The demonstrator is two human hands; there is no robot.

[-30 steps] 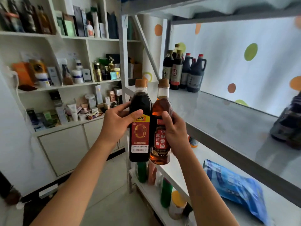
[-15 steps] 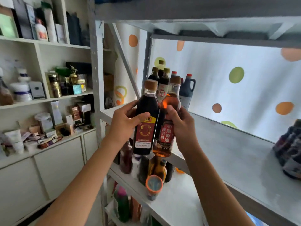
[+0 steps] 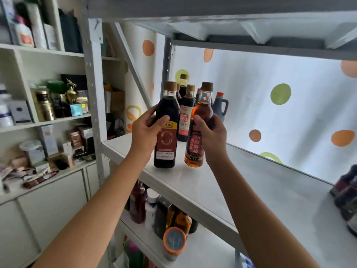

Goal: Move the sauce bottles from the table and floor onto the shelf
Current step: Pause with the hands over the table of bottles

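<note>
My left hand [image 3: 144, 130] grips a dark vinegar bottle [image 3: 166, 132] with a red and yellow label and a cork-coloured cap. My right hand [image 3: 211, 138] grips an amber sesame oil bottle [image 3: 200, 120] with the same kind of cap. Both bottles stand upright side by side, their bases at or just above the white shelf board [image 3: 241, 190] near its left front corner. Behind them, at the back left of the shelf, stand several dark sauce bottles [image 3: 186, 113] and a handled jug [image 3: 219, 109].
More dark bottles [image 3: 347, 198] crowd the shelf's right end. The board above [image 3: 231, 20] hangs low overhead. The lower shelf holds bottles [image 3: 139, 204] and an orange-lidded jar [image 3: 173, 241]. A grey metal upright [image 3: 94, 105] stands left, with a white cabinet of boxes [image 3: 48, 105] beyond.
Both hands have carried the two bottles up and forward from in front of the rack onto the shelf's left front area. The view has swung right and closer to the shelf.
</note>
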